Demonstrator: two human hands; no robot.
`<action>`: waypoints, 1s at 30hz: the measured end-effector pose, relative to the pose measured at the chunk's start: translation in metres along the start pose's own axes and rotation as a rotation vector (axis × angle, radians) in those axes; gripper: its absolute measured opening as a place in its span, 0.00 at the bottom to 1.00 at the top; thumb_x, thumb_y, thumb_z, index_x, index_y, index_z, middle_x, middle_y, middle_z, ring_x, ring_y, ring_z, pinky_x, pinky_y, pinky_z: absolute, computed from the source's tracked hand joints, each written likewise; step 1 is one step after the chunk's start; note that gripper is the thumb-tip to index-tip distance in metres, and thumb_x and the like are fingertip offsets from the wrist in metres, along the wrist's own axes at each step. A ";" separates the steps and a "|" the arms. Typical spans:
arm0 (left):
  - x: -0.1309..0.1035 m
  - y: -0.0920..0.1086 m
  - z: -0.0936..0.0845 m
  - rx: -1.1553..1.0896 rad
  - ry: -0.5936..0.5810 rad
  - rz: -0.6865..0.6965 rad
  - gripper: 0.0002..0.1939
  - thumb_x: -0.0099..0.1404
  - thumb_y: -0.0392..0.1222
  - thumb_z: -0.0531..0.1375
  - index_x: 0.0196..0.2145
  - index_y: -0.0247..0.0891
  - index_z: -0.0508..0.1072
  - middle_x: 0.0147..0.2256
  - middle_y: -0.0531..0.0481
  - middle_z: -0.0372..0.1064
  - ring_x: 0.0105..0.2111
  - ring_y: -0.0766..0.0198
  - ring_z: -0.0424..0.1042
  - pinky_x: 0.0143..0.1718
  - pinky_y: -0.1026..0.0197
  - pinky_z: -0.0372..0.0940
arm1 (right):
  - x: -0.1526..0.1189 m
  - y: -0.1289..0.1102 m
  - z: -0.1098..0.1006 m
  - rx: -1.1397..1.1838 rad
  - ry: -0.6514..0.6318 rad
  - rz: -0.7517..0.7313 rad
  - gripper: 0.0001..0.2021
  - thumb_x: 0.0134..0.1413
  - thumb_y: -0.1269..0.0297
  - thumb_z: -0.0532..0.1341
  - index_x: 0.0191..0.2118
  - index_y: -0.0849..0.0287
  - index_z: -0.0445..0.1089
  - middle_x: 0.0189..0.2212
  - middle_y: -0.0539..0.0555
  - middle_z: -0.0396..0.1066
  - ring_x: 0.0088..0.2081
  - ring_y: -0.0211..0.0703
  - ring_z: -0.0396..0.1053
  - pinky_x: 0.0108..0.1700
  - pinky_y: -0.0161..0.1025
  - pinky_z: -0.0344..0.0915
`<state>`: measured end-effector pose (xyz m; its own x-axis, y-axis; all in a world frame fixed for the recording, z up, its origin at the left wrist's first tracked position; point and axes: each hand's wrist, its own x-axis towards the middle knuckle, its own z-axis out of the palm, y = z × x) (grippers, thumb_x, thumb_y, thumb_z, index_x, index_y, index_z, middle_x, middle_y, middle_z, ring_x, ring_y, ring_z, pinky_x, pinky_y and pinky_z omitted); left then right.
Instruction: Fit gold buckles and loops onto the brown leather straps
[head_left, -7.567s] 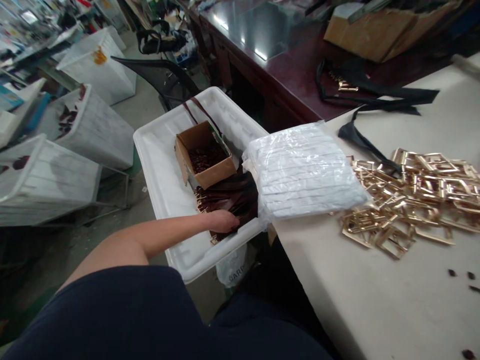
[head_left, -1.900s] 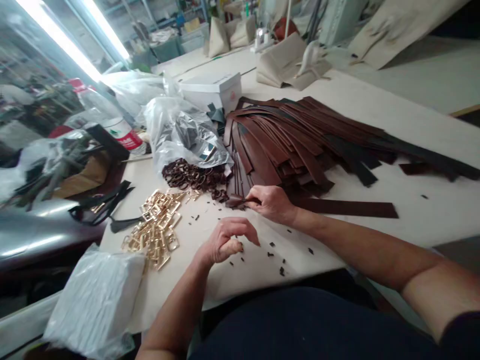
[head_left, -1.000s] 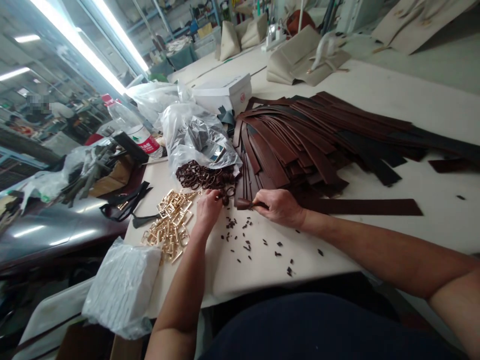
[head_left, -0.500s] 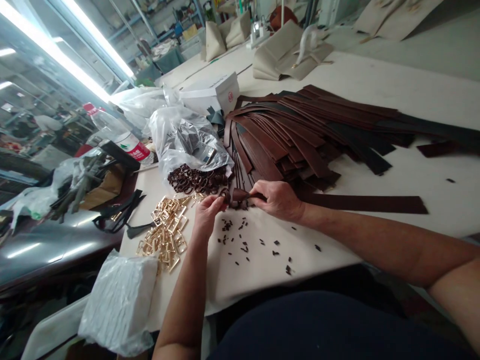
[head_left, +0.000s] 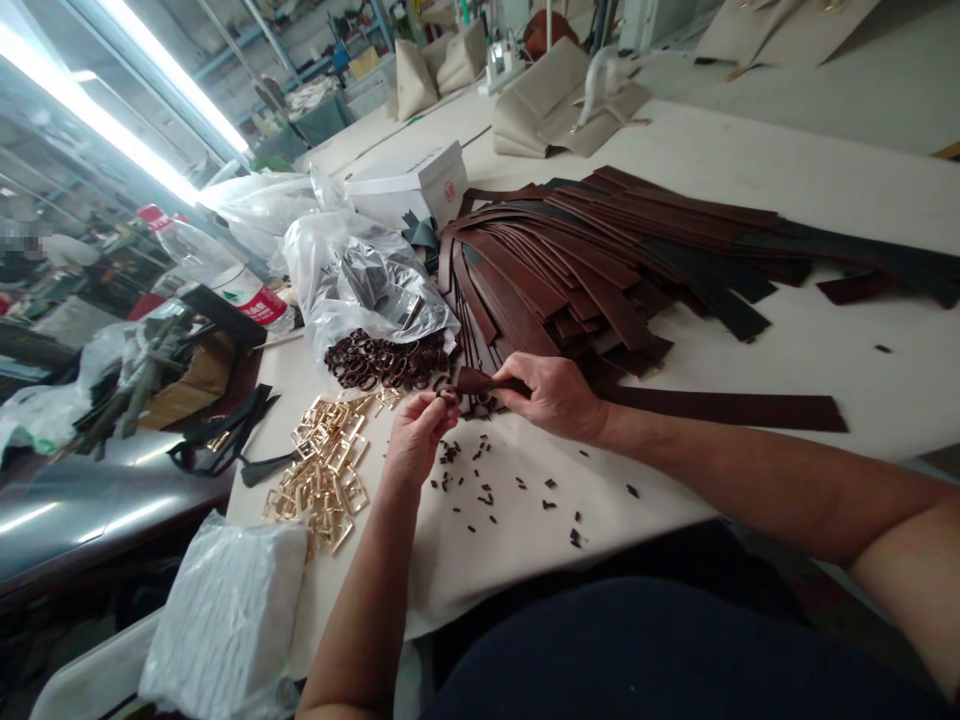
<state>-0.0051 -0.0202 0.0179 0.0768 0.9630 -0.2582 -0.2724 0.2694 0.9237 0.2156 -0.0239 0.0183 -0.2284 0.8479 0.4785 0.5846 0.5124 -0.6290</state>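
Observation:
My left hand (head_left: 421,432) is closed, thumb and fingertips pinching a small brown leather loop (head_left: 448,393). Just right of it, my right hand (head_left: 553,398) grips a dark brown leather strap (head_left: 474,381), pinched narrow where the fingers close on it. The strap's end points at the loop; whether it passes into the loop is too small to tell. Beyond the right wrist a brown strap (head_left: 735,408) lies along the table, perhaps the same piece. A heap of brown loops (head_left: 382,360) lies behind my left hand, and gold rectangular buckles (head_left: 322,470) lie left of it.
A fanned pile of brown straps (head_left: 577,260) covers the table's middle. Small dark scraps (head_left: 487,490) are scattered before me. A plastic bag (head_left: 352,265), a white box (head_left: 412,185), a bottle (head_left: 240,290) and a white wrapped packet (head_left: 229,610) stand or lie leftward.
My left fingers have curled more tightly round the loop beside the strap's end. My right hand keeps its grip on the strap. The whole view has shifted slightly.

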 end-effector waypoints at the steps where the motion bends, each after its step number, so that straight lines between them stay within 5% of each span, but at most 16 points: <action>1: -0.001 -0.001 0.001 0.015 0.003 0.010 0.22 0.42 0.49 0.76 0.27 0.35 0.73 0.32 0.50 0.75 0.27 0.70 0.73 0.31 0.68 0.69 | 0.000 0.000 0.000 0.011 0.006 0.001 0.03 0.57 0.66 0.63 0.35 0.59 0.71 0.31 0.51 0.73 0.32 0.40 0.70 0.34 0.34 0.58; 8: -0.005 0.002 0.000 0.093 0.026 0.291 0.16 0.45 0.44 0.75 0.23 0.34 0.73 0.37 0.49 0.73 0.31 0.71 0.70 0.32 0.69 0.67 | 0.001 0.002 -0.003 0.333 -0.062 0.007 0.07 0.56 0.62 0.63 0.31 0.61 0.70 0.26 0.49 0.70 0.27 0.37 0.65 0.31 0.34 0.58; 15: -0.006 0.003 0.001 0.034 0.058 0.291 0.18 0.46 0.45 0.75 0.25 0.36 0.69 0.33 0.53 0.71 0.28 0.69 0.72 0.31 0.67 0.68 | 0.001 -0.003 -0.005 0.619 -0.159 0.128 0.09 0.53 0.62 0.64 0.29 0.61 0.67 0.21 0.45 0.63 0.23 0.33 0.58 0.27 0.32 0.55; 18: -0.007 0.000 0.000 0.108 0.023 0.356 0.17 0.48 0.45 0.74 0.26 0.36 0.70 0.35 0.51 0.72 0.33 0.66 0.72 0.37 0.64 0.69 | 0.000 -0.005 -0.004 0.705 -0.258 0.168 0.10 0.54 0.61 0.65 0.29 0.61 0.67 0.21 0.46 0.63 0.23 0.33 0.59 0.26 0.31 0.55; 24: -0.011 -0.005 -0.007 0.305 -0.113 0.522 0.14 0.59 0.48 0.68 0.27 0.38 0.70 0.40 0.48 0.68 0.40 0.62 0.69 0.46 0.58 0.66 | 0.000 -0.002 -0.003 0.679 -0.267 0.195 0.10 0.52 0.60 0.64 0.29 0.61 0.66 0.22 0.46 0.63 0.24 0.33 0.58 0.26 0.31 0.55; 30: -0.014 -0.003 -0.008 0.429 -0.107 0.554 0.16 0.61 0.51 0.65 0.26 0.38 0.69 0.41 0.47 0.65 0.42 0.60 0.67 0.50 0.55 0.65 | 0.001 -0.001 -0.005 0.567 -0.213 0.099 0.09 0.53 0.61 0.63 0.29 0.61 0.68 0.24 0.48 0.66 0.27 0.36 0.62 0.30 0.33 0.58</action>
<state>-0.0128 -0.0339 0.0169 0.1360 0.9470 0.2909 0.1016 -0.3054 0.9468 0.2185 -0.0242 0.0229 -0.3790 0.8738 0.3046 0.1190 0.3724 -0.9204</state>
